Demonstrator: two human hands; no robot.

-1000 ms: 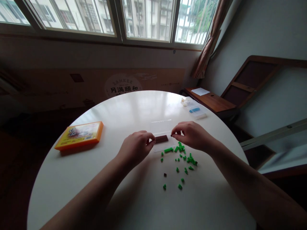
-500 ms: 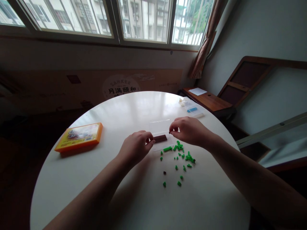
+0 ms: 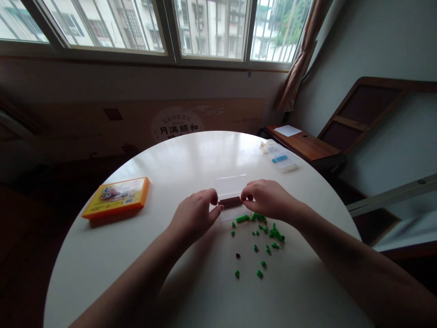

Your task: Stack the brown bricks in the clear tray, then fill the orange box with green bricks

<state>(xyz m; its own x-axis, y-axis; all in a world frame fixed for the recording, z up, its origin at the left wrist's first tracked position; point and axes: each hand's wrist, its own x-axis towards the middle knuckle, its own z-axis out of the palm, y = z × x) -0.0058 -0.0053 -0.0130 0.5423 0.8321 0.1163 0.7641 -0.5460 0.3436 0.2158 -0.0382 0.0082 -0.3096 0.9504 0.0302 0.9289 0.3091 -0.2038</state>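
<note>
A brown block of small toy bricks [image 3: 230,202] lies across the clear plastic case [image 3: 230,183] in front of me. At the block's left end is my left hand [image 3: 200,209], thumb and forefinger closed about it. My right hand [image 3: 264,196] pinches at the block's right end; the small brown brick seen in it earlier is now mostly hidden by the fingertips. Several loose green bricks [image 3: 276,233] lie scattered nearer to me, below the right hand. A single dark brown brick [image 3: 238,256] sits among them.
On the left of the round white table [image 3: 136,273] rests an orange box [image 3: 118,197] with a printed yellow top. Another clear case [image 3: 280,157] with a blue piece is at the far right. Beyond stands a wooden chair [image 3: 307,143] with paper on it.
My right hand has come down and in to the right end of the brown block. My left finger and thumb have parted slightly. The view has shifted a little.
</note>
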